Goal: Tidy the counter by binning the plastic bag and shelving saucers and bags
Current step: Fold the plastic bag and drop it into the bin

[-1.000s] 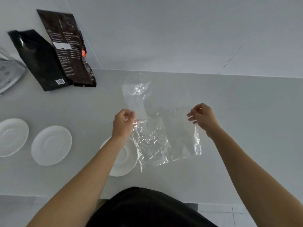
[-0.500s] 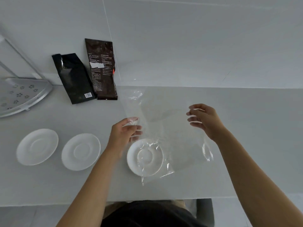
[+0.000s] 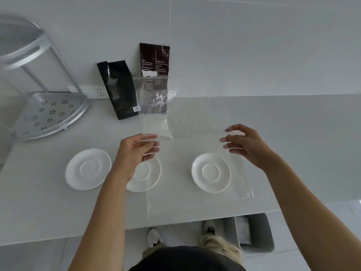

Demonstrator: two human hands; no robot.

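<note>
A: Hands? 
B: Left hand (image 3: 136, 151) and right hand (image 3: 247, 145) each pinch a top corner of the clear plastic bag (image 3: 195, 145), stretched flat above the table (image 3: 283, 133).
A: Where's the bag? 
B: Hanging over the rightmost saucer (image 3: 211, 172), middle saucer (image 3: 150, 177) just left; two dark bags (image 3: 121, 89) behind.
A: Tip? 
B: Probably bunch it first, clear of the saucers, then down into the bin (image 3: 254, 233) below-right of that saucer.

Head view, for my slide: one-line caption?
Both hands spread a clear plastic bag above three saucers.
</note>
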